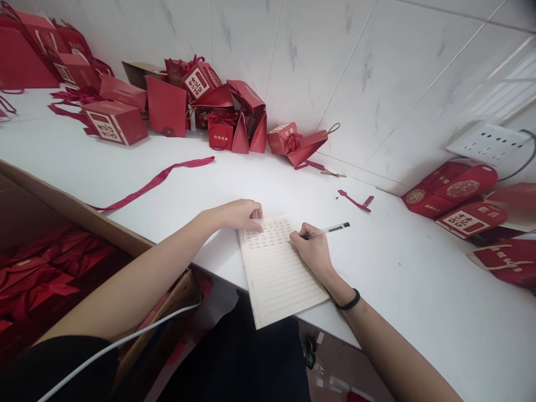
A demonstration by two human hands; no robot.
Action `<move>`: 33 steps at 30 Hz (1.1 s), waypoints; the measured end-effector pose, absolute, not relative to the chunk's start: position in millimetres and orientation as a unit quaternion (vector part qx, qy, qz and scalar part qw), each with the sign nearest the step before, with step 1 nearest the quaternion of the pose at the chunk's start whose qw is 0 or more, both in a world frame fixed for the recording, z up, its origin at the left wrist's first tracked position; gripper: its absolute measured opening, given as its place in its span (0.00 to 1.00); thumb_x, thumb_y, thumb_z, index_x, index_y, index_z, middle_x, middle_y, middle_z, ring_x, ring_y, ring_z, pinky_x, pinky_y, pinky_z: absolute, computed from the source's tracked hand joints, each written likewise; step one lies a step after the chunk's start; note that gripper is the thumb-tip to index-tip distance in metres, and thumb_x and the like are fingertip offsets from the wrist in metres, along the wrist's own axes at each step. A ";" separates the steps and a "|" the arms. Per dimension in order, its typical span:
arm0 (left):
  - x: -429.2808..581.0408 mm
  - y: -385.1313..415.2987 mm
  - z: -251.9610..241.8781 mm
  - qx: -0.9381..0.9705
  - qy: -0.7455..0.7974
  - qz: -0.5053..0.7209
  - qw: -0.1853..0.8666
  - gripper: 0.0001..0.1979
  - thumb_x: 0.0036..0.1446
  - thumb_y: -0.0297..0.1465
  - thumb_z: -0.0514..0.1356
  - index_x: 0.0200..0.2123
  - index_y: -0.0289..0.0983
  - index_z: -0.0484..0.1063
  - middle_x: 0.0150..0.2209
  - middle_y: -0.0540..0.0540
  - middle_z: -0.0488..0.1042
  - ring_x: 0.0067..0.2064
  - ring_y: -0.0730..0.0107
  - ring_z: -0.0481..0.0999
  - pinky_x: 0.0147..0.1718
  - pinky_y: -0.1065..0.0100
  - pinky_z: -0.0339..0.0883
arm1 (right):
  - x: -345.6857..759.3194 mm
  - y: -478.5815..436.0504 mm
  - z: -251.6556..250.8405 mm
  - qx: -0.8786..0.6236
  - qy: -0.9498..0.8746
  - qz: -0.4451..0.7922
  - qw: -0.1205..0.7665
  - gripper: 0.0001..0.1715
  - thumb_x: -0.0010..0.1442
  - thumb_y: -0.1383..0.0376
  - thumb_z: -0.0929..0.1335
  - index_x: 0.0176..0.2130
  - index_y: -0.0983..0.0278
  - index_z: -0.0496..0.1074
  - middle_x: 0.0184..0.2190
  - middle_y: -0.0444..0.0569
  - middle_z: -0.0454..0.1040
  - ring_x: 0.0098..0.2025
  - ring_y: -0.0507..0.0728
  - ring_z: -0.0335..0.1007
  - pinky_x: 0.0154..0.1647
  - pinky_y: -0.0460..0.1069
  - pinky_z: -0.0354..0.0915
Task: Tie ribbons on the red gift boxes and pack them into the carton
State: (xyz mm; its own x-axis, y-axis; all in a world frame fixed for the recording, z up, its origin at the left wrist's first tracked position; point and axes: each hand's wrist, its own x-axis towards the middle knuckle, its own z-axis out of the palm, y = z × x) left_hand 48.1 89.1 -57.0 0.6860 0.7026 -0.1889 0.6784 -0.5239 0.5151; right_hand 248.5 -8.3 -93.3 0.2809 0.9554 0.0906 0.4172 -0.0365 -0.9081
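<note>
A lined notebook (285,282) lies on the white table, its lower corner jutting past the front edge. Rows of small handwriting fill its upper part; the lines below are bare. My right hand (314,251) is closed around a pen (330,229), whose tip meets the page at the end of the written rows. At the notebook's top left corner rests my left hand (245,215), its fingers curled with the thumb lying on the paper. Whether anything is between those fingers is hidden.
Red gift boxes (115,123) crowd the back left along the tiled wall; more red boxes (454,187) stand at the right below a power strip (481,142). A red ribbon (161,180) crosses the table. Left of me, a cardboard box (75,195) holds red packages. A white cable (121,341) passes my left arm.
</note>
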 end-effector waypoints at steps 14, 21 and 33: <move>49.0 89.1 -58.9 0.872 0.400 0.047 0.280 0.17 0.45 0.41 0.61 0.37 0.37 0.70 0.36 0.48 0.73 0.35 0.68 0.72 0.31 0.71 0.62 | 249.5 -6.4 -91.5 -0.634 -0.462 0.329 0.526 0.16 0.46 0.63 0.65 0.19 0.61 0.50 0.12 0.35 0.51 0.16 0.46 0.44 0.16 0.43 0.43; 44.3 87.7 -65.0 0.872 0.390 0.068 0.288 0.19 0.43 0.40 0.64 0.38 0.36 0.72 0.35 0.47 0.74 0.34 0.67 0.73 0.30 0.71 0.64 | 264.7 2.1 -89.3 -0.632 -0.412 0.363 0.547 0.25 0.51 0.44 0.65 0.29 0.63 0.64 0.13 0.39 0.61 0.11 0.47 0.47 0.11 0.42 0.42; -22.0 167.1 -64.5 0.718 0.624 0.227 0.208 0.20 0.51 0.28 0.56 0.49 0.34 0.64 0.52 0.38 0.65 0.50 0.63 0.71 0.44 0.68 0.65 | 243.3 -4.6 -124.6 -0.606 -0.668 0.224 0.369 0.26 0.61 0.46 0.55 0.22 0.61 0.53 0.14 0.41 0.59 0.18 0.51 0.56 0.20 0.44 0.55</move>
State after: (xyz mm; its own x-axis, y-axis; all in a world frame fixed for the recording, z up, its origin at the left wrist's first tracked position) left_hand -22.0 167.1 -64.5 0.1174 0.9908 0.0674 0.8020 -0.1346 0.5819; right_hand 243.3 -4.6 -124.6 0.0067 0.9754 0.2205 0.6447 0.1643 -0.7465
